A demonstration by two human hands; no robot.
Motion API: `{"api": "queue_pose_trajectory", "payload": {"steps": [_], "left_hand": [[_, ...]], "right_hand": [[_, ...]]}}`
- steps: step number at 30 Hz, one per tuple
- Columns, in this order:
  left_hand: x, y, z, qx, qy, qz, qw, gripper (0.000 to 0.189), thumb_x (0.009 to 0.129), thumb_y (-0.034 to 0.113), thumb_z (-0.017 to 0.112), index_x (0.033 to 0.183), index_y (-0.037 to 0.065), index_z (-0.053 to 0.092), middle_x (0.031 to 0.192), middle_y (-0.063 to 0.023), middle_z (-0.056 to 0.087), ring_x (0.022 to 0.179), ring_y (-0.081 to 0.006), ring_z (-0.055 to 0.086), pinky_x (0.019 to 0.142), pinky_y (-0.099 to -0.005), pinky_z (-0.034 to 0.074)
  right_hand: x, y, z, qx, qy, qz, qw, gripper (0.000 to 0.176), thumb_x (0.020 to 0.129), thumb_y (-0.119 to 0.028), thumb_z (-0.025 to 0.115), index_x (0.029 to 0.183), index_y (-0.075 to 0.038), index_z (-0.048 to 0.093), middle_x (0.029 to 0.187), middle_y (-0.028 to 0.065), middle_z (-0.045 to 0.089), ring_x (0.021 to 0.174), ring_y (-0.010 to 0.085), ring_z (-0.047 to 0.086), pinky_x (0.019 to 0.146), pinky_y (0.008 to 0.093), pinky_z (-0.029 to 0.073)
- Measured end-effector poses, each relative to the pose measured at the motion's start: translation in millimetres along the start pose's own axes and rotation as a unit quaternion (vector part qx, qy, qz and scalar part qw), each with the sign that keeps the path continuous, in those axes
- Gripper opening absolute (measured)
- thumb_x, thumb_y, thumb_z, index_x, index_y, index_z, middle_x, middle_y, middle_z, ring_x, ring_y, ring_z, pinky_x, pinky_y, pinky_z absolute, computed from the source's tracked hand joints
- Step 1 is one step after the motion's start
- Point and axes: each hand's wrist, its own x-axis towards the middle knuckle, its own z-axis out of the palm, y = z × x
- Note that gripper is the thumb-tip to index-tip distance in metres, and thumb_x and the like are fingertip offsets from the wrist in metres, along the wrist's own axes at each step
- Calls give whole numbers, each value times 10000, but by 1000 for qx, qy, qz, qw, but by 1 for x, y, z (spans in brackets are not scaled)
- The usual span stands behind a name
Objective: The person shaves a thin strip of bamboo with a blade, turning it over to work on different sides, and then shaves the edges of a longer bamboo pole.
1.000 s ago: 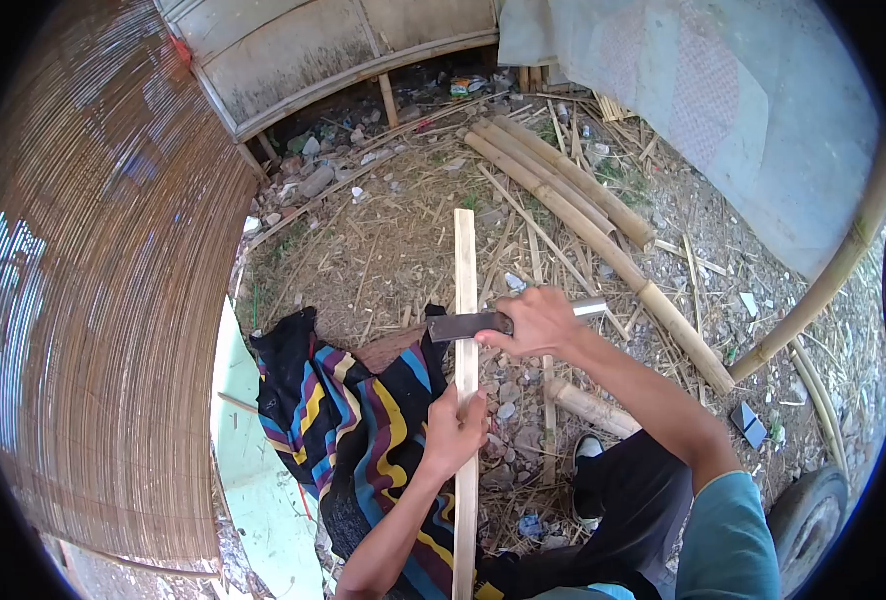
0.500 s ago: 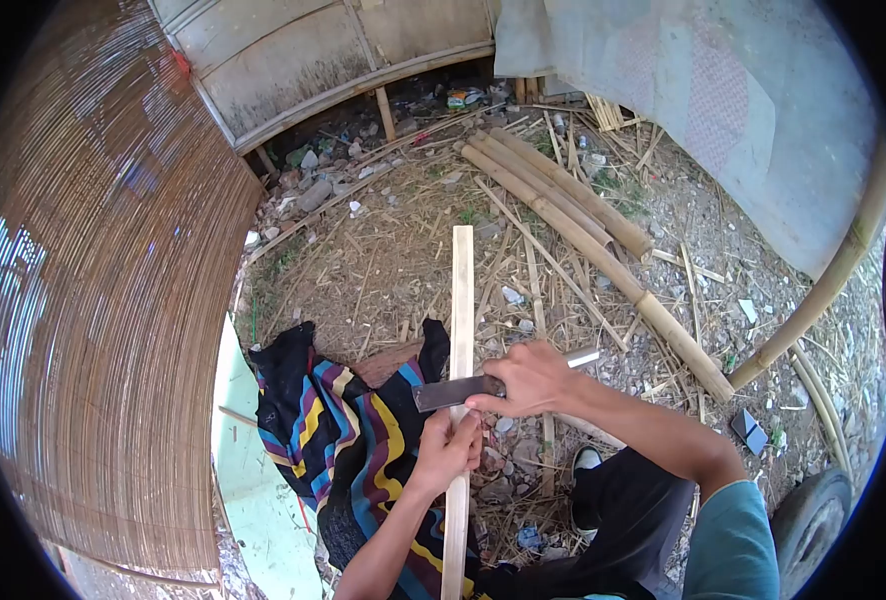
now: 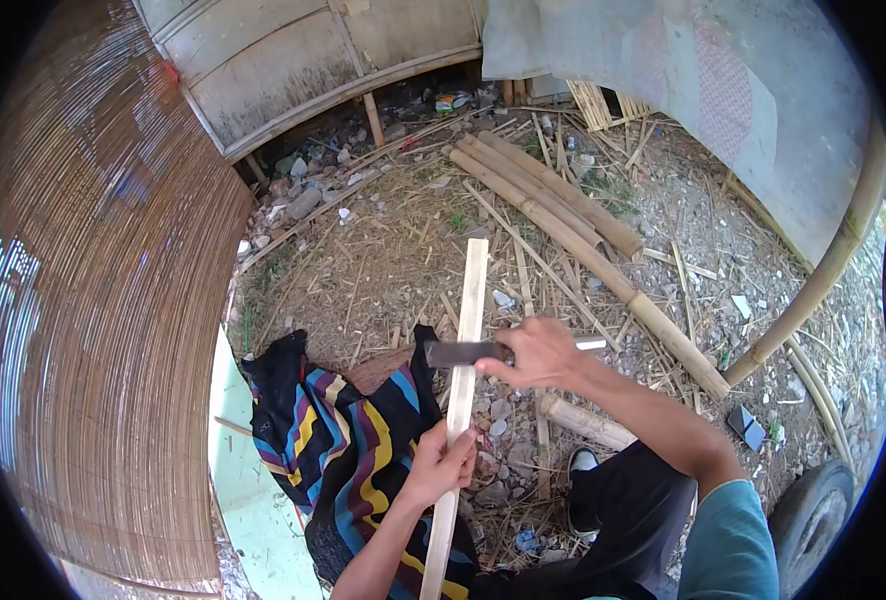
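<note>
A long pale wooden strip slants upward from the bottom of the view, its far end leaning slightly right. My left hand is closed around its lower half. Higher up, my right hand grips a knife with a broad, dark, square-ended blade. The blade lies across the strip, its edge hidden from this side. Past the right hand, a light-coloured end of the tool sticks out. Beneath my left forearm is a black cloth with coloured stripes.
Several bamboo poles lie on littered ground ahead to the right. A short bamboo piece is near my shoe. At the left hangs a slatted screen above a pale green board. A tyre stands at the lower right.
My right hand and the knife have moved up along the strip, away from my left hand. My left hand sits slightly lower, and the strip's far end has tilted right.
</note>
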Motion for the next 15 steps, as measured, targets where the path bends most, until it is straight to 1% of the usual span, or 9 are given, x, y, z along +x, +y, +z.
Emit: {"api": "queue_pose_trajectory", "payload": {"steps": [2, 4, 6, 7, 8, 10, 11, 13, 15], "left_hand": [[1, 2, -2, -6, -4, 24, 1000, 124, 964, 130, 476, 900, 38, 423, 612, 13, 353, 429, -54, 338, 356, -224, 283], [-5, 4, 3, 14, 1, 34, 999, 136, 961, 134, 485, 892, 38, 420, 605, 12, 365, 425, -53, 345, 349, -225, 280], [-12, 2, 6, 45, -12, 4, 999, 134, 959, 134, 488, 897, 39, 416, 599, 7, 382, 422, -49, 348, 344, -224, 279], [-18, 2, 8, 49, -46, -28, 997, 130, 959, 132, 488, 909, 33, 420, 602, 4, 389, 422, -43, 348, 344, -222, 283], [-20, -7, 9, 18, -72, -58, 996, 123, 960, 130, 488, 923, 26, 433, 600, 8, 381, 420, -43, 345, 346, -221, 284], [-21, -11, 12, 22, -123, -58, 990, 129, 964, 153, 490, 924, 37, 451, 594, 19, 411, 421, -43, 379, 359, -222, 299], [-22, -7, 14, 21, -127, -56, 990, 129, 964, 153, 490, 924, 37, 451, 594, 19, 411, 421, -43, 379, 359, -222, 299], [-21, 5, 15, 13, -120, -39, 992, 128, 959, 143, 494, 937, 26, 446, 602, 15, 373, 419, -44, 346, 353, -220, 286], [-14, 7, 4, 16, -52, -16, 998, 139, 958, 154, 500, 924, 27, 455, 601, 15, 375, 421, -45, 350, 358, -218, 292]], "right_hand": [[-10, -17, 11, -18, 10, -91, 996, 697, 807, -702, 426, 782, -58, 690, 505, 191, 562, 504, 340, 620, 485, 424, 512], [-11, -12, 18, -20, 42, -127, 991, 709, 806, -707, 424, 800, -51, 693, 509, 182, 569, 506, 335, 620, 486, 420, 510], [5, 12, 5, -14, 44, -13, 999, 681, 817, -671, 448, 791, -32, 682, 509, 141, 569, 426, 315, 568, 434, 407, 477], [19, 31, -9, 45, 43, 120, 991, 729, 824, -696, 392, 875, -29, 681, 589, 179, 596, 553, 330, 611, 515, 426, 501], [30, 51, -22, 104, 42, 252, 961, 785, 832, -721, 336, 959, -26, 680, 669, 216, 624, 679, 345, 654, 597, 444, 526], [30, 107, -20, 54, 143, 338, 929, 822, 847, -716, 275, 1049, -13, 652, 898, 298, 625, 941, 377, 620, 820, 477, 488], [24, 123, -13, 50, 146, 340, 928, 822, 847, -716, 275, 1049, -13, 652, 898, 298, 625, 941, 377, 620, 820, 477, 488], [13, 142, 2, 135, 109, 430, 886, 838, 850, -711, 254, 1088, -5, 638, 1109, 323, 567, 1112, 406, 529, 978, 477, 386], [8, 146, 15, 113, 113, 435, 886, 836, 849, -710, 261, 1087, -4, 640, 1133, 317, 560, 1113, 413, 529, 979, 478, 386]]}}
